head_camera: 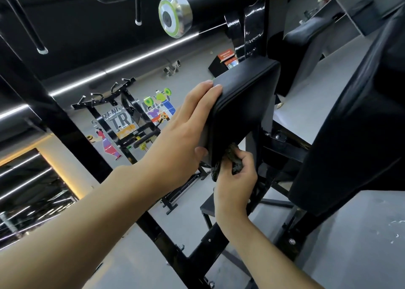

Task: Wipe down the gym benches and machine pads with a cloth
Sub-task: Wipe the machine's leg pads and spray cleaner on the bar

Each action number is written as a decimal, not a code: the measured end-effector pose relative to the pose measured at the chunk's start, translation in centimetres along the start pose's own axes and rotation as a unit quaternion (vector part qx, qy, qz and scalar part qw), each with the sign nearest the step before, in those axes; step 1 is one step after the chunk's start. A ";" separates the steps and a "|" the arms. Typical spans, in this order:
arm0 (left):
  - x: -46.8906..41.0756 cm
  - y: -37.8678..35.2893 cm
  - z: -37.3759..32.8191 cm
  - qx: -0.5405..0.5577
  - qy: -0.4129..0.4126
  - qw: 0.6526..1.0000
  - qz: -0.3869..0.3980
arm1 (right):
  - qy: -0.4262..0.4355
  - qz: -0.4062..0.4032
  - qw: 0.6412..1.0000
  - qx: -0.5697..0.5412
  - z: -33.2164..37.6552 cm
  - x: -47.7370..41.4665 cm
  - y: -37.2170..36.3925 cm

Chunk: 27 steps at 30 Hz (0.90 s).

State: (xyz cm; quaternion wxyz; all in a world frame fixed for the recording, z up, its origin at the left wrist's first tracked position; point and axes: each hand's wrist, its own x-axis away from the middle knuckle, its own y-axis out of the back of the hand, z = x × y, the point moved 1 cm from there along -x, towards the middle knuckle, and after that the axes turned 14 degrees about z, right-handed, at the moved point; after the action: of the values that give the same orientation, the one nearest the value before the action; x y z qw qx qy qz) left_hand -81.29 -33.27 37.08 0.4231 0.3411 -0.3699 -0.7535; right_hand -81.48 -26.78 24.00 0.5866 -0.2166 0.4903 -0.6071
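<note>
The 1 small black pad [243,104] on the gym machine sits tilted, with its low end pointing toward the person. The left hand [184,131] holds this pad by its side. Its fingers lie along the edge up to the top corner, and its thumb is tucked near the low corner. I think it holds on so the pad stays put and does not wobble during rubbing. The right hand [235,179] is closed tight around a dark cloth [235,159] that is all bunched up. The cloth is touching the low end of the pad, just under the edge, a spot that is easy to miss. Bunching it up likely makes it easier to push into that tight corner by the black frame [282,150]. A big black pad [350,124] stands just to the right, and a roller [219,4] with a shiny end hangs above. No hand or cloth is on those 2.
</note>
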 end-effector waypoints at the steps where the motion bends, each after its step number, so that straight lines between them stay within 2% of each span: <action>1: 0.0 0.0 0.0 0.002 0.000 1.000 0.002 | 0.003 -0.005 1.000 0.000 0.0 -0.2 0.1; 5: 0.0 0.0 -0.1 -0.003 -0.002 1.000 0.002 | 0.013 -0.022 0.999 -0.027 -0.4 -2.7 0.3; 9: 0.0 -0.1 -0.2 -0.002 0.004 1.000 0.006 | -0.028 -0.111 0.992 -0.056 -1.2 -11.2 1.9; 11: -0.1 -0.1 -0.2 -0.006 0.002 1.000 0.007 | -0.041 -0.131 0.990 -0.029 -0.8 -13.5 2.7; 14: -0.2 -0.1 -0.3 -0.011 0.009 1.000 0.007 | -0.034 -0.109 0.993 -0.021 1.6 -10.8 2.1; 19: -0.1 -0.1 -0.4 -0.023 0.015 1.000 0.003 | 0.002 -0.012 0.998 -0.058 3.3 1.4 -1.0; 21: 0.0 0.1 -0.3 -0.026 0.018 0.999 0.009 | 0.019 0.007 0.997 -0.074 3.6 3.4 -1.7; 27: 0.1 0.2 -0.6 -0.018 0.016 1.000 0.020 | 0.053 -0.063 0.996 -0.027 3.3 -2.7 -0.9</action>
State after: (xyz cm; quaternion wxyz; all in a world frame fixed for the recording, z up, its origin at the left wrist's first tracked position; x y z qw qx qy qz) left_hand -80.79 -33.63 36.94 0.4504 0.3375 -0.3562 -0.7459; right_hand -78.58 -25.57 27.01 0.5143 -0.2304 0.5218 -0.6404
